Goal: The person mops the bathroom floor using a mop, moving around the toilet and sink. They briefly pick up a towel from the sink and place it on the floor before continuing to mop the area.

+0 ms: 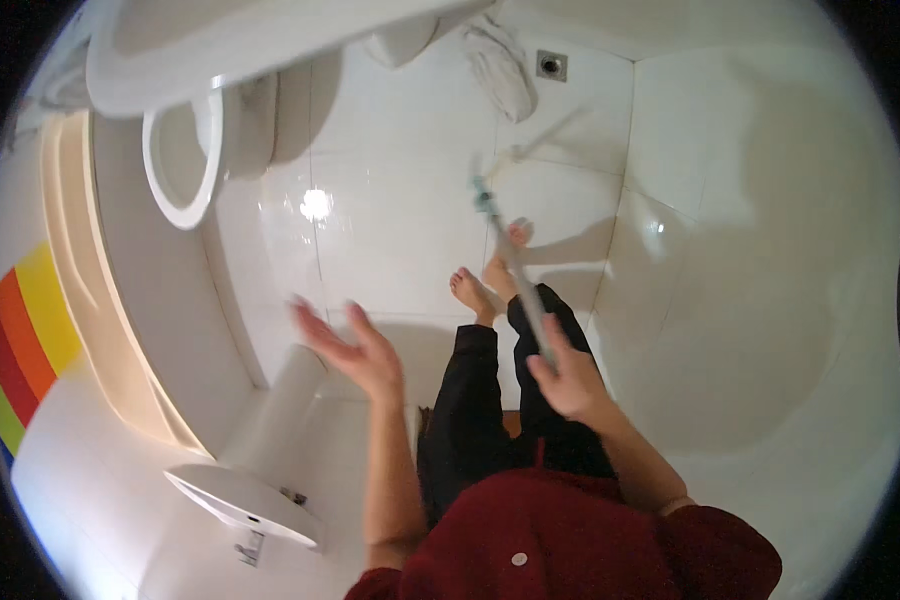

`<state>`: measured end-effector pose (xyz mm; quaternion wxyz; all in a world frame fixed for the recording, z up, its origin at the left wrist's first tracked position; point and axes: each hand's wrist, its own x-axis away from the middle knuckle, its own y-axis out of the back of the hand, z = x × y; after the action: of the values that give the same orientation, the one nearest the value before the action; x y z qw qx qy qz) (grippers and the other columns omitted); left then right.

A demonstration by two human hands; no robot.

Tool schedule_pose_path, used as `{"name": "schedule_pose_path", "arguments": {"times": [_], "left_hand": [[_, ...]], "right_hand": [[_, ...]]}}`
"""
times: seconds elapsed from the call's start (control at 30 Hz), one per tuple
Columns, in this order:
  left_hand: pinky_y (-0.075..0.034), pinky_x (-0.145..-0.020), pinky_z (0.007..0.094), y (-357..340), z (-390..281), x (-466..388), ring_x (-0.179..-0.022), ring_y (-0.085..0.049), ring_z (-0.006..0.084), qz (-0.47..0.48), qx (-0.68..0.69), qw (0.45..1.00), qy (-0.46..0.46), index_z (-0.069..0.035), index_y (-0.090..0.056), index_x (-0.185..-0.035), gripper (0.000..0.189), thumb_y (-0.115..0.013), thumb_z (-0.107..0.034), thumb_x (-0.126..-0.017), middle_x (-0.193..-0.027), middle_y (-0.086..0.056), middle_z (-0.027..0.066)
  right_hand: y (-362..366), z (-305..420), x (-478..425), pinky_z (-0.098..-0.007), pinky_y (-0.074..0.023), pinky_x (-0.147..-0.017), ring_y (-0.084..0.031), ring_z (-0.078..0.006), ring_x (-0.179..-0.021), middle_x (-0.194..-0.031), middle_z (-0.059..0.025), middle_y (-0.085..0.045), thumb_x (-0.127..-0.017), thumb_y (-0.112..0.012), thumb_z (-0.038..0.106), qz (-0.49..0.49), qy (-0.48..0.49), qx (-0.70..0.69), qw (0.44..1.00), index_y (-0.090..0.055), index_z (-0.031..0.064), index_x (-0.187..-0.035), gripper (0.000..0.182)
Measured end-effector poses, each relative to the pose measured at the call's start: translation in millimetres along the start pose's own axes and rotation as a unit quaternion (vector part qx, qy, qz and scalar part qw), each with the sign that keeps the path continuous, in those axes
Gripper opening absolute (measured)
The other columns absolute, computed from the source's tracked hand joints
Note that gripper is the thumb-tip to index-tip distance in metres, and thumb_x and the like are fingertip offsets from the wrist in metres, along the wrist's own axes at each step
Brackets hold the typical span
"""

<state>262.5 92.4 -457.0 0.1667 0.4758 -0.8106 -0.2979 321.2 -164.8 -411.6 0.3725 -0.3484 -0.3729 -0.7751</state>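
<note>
A pale pole (526,289) with a green fitting (483,196) at its far end is in my right hand (570,379), the fingers on its near end. Beyond the fitting, the pole's head is blurred over the white tiled floor (390,232), and I cannot tell its kind. My left hand (356,352) is raised above the floor, blurred, with its fingers apart and nothing in it. My bare feet (471,291) stand on the tiles, near the lower part of the pole. A crumpled whitish cloth (501,71) lies farther off on the floor.
A square floor drain (552,66) is beside the cloth. At the left are a toilet with a white seat (214,169) and a beige ledge (105,337). A pedestal washbasin (247,506) stands at the lower left. White tiled walls (720,262) rise on the right.
</note>
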Motion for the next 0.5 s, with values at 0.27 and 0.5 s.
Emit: {"name": "schedule_pose_path", "arguments": {"times": [0.27, 0.5], "left_hand": [[-0.041, -0.100, 0.0398, 185, 209, 365, -0.126, -0.047, 0.0283, -0.026, 0.071, 0.536, 0.841, 0.000, -0.034, -0.141, 0.057, -0.045, -0.037, -0.100, -0.137, -0.044, 0.0195], [-0.045, -0.095, 0.0366, 163, 171, 389, -0.115, -0.056, 0.0282, 0.170, -0.158, 0.782, 0.579, 0.000, -0.049, -0.130, 0.045, -0.049, -0.032, -0.099, -0.123, -0.058, 0.0172]], "right_hand": [[-270, 20, -317, -0.0309, -0.0421, -0.044, -0.054, -0.0136, -0.051, -0.063, -0.0066, -0.058, -0.088, -0.051, 0.017, 0.265, 0.109, -0.290, 0.913, -0.053, 0.0058, -0.075, 0.017], [-206, 7, -462, -0.0274, -0.0424, -0.044, -0.049, -0.0105, -0.053, -0.077, -0.0054, -0.059, -0.088, -0.062, 0.019, 0.152, 0.054, -0.304, 0.939, -0.058, 0.0066, -0.118, 0.032]]}}
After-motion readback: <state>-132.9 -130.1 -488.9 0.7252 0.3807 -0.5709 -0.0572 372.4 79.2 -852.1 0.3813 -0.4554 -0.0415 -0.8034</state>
